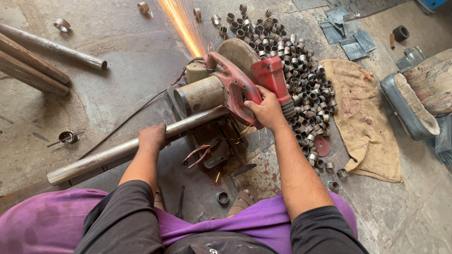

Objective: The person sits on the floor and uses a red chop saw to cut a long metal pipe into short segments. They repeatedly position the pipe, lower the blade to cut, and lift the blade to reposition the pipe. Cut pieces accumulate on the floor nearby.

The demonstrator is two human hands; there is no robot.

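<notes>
Right hand (267, 111) grips the red saw (235, 80) handle; left hand (151, 138) clasps the steel pipe (117, 153) on the floor (117, 61), beside a heap of cut rings (301, 70).

Red handle (270, 75) in the right hand's (267, 110) grip, dull silver-grey pipe (132, 146) under the left hand (151, 137). Beyond the grips, orange sparks (181, 23); right of them, tan sackcloth (361, 120) and grey steel rings (301, 70).
</notes>
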